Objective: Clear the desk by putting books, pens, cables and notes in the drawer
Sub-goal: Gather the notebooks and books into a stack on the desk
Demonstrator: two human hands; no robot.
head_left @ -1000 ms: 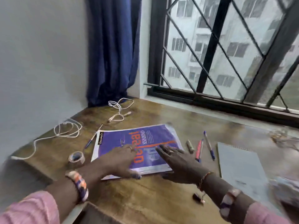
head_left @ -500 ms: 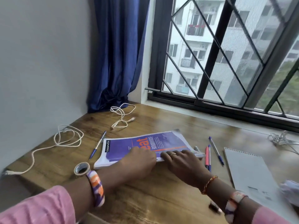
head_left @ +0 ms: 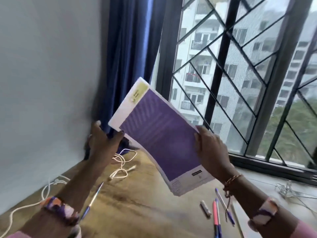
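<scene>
A purple book with a white border is raised off the wooden desk, tilted, its back cover facing me. My right hand grips its right edge, thumb on the cover. My left hand holds its left lower edge with curled fingers. On the desk below lie a white cable, a second white cable at the left, a blue pen, and several pens at the right.
A grey wall stands at the left, a blue curtain in the corner, and a barred window behind the desk. A thin tangled wire lies at the right by the sill. A small grey cylinder rests beside the pens.
Both hands have taken the purple book off the desk and lifted it, turning it over so its back cover shows. The camera has tilted upward.
</scene>
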